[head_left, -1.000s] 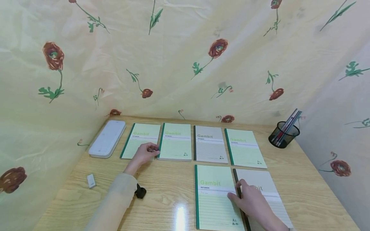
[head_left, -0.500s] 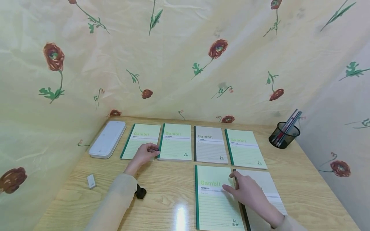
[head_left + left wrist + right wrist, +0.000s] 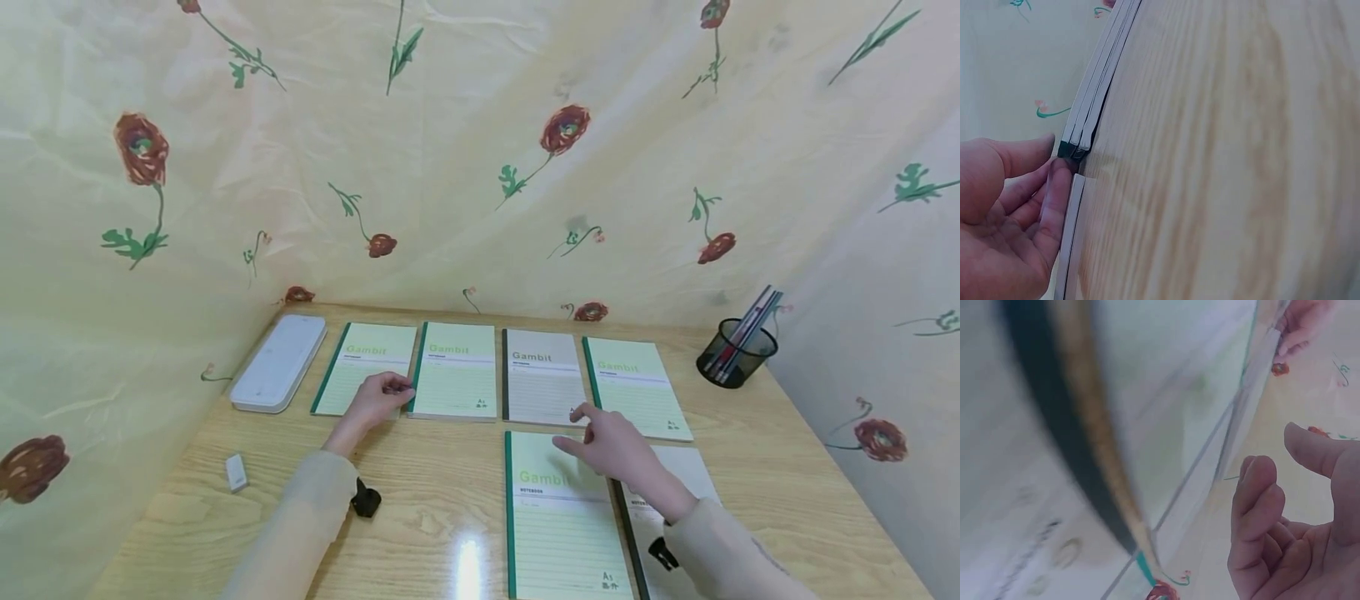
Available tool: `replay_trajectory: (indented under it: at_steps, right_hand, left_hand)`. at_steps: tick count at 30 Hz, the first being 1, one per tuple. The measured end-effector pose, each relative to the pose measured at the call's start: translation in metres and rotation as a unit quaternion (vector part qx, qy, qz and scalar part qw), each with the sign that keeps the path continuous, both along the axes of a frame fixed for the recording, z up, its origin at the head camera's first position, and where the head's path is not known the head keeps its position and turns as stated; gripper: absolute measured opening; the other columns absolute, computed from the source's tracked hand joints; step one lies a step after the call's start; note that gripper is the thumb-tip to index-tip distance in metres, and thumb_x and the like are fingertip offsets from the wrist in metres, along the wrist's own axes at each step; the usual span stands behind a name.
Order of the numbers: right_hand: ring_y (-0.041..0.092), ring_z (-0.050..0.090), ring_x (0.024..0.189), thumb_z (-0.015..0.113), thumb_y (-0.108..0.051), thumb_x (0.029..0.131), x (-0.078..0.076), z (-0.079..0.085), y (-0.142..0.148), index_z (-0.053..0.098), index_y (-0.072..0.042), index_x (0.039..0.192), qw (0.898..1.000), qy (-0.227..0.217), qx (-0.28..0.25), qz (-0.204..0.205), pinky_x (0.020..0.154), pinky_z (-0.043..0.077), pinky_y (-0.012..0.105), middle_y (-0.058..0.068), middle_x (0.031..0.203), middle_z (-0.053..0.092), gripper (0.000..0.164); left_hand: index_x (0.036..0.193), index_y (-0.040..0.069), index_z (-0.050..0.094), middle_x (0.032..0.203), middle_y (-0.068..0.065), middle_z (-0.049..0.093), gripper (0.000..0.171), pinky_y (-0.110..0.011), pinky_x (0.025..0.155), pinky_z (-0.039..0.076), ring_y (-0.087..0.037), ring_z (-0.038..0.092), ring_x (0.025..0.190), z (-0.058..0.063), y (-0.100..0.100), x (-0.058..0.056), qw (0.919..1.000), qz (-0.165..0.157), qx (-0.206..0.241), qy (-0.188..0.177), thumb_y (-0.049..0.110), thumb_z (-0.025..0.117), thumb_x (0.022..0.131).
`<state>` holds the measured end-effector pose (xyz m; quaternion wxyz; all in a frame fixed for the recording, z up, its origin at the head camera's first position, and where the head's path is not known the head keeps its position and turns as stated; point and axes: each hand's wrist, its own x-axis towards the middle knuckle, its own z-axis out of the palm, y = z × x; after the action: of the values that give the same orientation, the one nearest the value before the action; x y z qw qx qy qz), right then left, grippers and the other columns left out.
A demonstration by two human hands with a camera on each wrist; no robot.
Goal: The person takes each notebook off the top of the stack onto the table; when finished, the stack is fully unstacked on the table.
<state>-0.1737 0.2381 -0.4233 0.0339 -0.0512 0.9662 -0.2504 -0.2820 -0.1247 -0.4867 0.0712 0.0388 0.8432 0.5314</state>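
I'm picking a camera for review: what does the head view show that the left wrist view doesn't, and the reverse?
Only head: the right hand, pen holder, white case and small white block. Only left wrist: the palm side of the left hand and stacked page edges seen side-on. Both: the left hand, notebooks, wooden table and flowered cloth.

Matt paper notebooks [image 3: 456,375], glossy wood-grain table [image 3: 420,542], metal-looking mesh pen cup [image 3: 750,365], smooth plastic-looking case [image 3: 279,358]
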Motion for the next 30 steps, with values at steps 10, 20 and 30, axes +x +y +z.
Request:
replay_trajectory:
  at_steps: [10,20,30]
  right_hand:
    - [0.017,0.056,0.055,0.075,-0.036,0.09,-0.036,0.0,-0.029,0.063,-0.001,0.118,0.999,-0.032,-0.032,0.012,0.052,0.044,0.032,0.004,0.072,0.06,0.047]
    - [0.017,0.055,0.061,0.079,-0.033,0.086,-0.07,-0.02,-0.054,0.066,-0.003,0.116,0.997,-0.033,-0.039,0.051,0.058,0.045,0.03,0.001,0.076,0.061,0.044]
    - [0.016,0.055,0.065,0.082,-0.032,0.084,-0.083,-0.031,-0.069,0.063,-0.002,0.123,0.995,-0.054,-0.055,0.059,0.058,0.045,0.028,0.001,0.079,0.061,0.053]
  left_hand:
    - [0.115,0.001,0.066,0.109,-0.012,0.065,0.023,-0.039,0.086,0.045,-0.026,0.056,0.097,0.001,0.005,-0.005,0.9994,0.02,-0.023,-0.015,0.016,0.066,0.098]
    - [0.112,-0.001,0.065,0.102,-0.013,0.064,0.025,-0.034,0.079,0.05,-0.024,0.06,0.088,0.01,0.009,-0.007,0.9977,0.037,-0.041,-0.039,0.021,0.063,0.099]
    - [0.108,-0.001,0.063,0.097,-0.013,0.063,0.026,-0.034,0.073,0.05,-0.023,0.059,0.083,0.023,0.016,-0.008,0.9927,0.026,-0.109,-0.043,0.023,0.062,0.099]
